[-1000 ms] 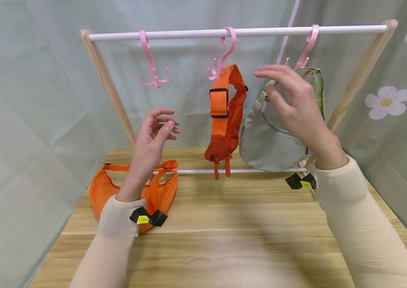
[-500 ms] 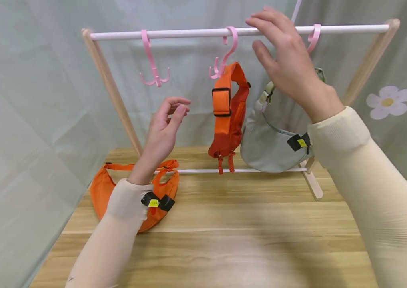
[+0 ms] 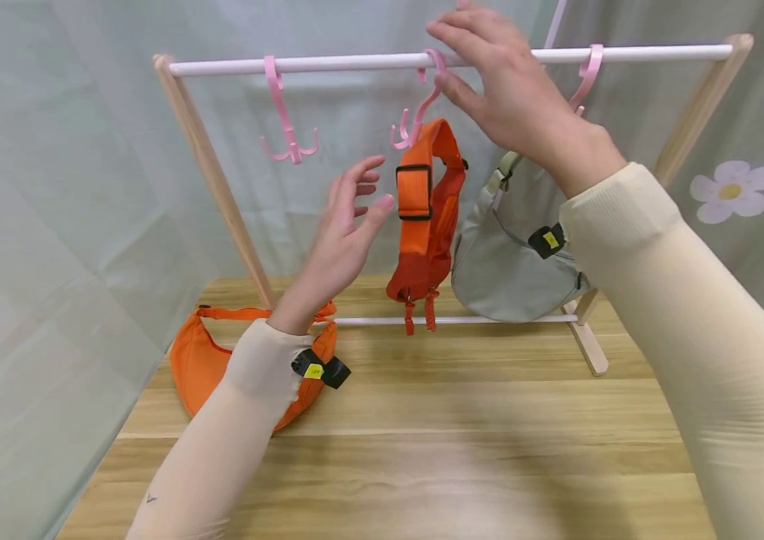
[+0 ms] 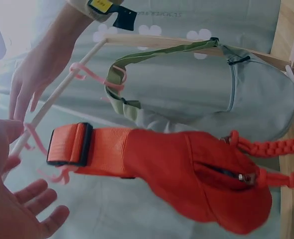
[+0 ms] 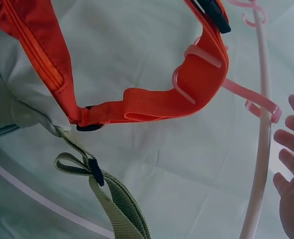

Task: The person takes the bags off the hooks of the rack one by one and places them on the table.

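An orange crossbody bag (image 3: 425, 247) hangs by its wide buckled strap from the middle pink hook (image 3: 416, 127). Over the white rod (image 3: 355, 63) reaches my right hand (image 3: 510, 90), fingers extended, its thumb overlapping the top of that hook in the head view. My left hand (image 3: 348, 217) is raised just left of the bag's strap, fingers loosely bent, with nothing between them. In the left wrist view the bag's red-orange body (image 4: 202, 174) shows its zip and braided pulls. A grey-green shoulder bag (image 3: 513, 270) hangs from the right pink hook (image 3: 587, 75), partly behind my right arm.
A second orange bag (image 3: 200, 367) lies on the wooden table (image 3: 422, 450) at left, partly behind my left forearm. The left pink hook (image 3: 287, 120) hangs bare. Wooden side posts (image 3: 213, 172) carry the rod, and a lower white bar (image 3: 368, 321) runs behind.
My right hand has risen from beside the grey-green bag to the rod and moved left to the middle hook. My left hand has moved up and right toward the hanging orange bag.
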Motion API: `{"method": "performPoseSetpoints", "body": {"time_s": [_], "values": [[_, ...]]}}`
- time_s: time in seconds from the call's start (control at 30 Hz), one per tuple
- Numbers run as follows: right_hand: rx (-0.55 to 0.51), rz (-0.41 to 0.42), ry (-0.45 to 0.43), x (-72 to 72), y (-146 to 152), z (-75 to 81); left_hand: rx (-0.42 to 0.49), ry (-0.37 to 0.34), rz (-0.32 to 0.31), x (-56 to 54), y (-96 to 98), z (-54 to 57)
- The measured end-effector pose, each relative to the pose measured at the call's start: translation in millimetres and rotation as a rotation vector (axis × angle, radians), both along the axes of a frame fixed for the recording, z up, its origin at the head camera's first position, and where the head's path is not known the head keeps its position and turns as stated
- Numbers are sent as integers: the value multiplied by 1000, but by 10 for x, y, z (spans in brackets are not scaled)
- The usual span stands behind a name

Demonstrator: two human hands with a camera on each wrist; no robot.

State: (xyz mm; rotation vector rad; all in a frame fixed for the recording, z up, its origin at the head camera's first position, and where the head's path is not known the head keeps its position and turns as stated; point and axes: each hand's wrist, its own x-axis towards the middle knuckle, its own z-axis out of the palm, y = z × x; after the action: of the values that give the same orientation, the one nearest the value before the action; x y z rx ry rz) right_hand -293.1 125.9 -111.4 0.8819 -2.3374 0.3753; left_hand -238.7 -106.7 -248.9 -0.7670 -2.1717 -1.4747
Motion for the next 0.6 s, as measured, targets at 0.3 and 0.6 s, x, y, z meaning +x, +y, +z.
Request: {"method": "performPoseSetpoints", "body": {"time_s": [0.3,0.6], "values": [[71,-6,-87,-92,-74,10,110,-177,-50,-166,276,-36],[84,-20,-78,-126,-194,-23,124,-227,-42,-228,317,-140]]}}
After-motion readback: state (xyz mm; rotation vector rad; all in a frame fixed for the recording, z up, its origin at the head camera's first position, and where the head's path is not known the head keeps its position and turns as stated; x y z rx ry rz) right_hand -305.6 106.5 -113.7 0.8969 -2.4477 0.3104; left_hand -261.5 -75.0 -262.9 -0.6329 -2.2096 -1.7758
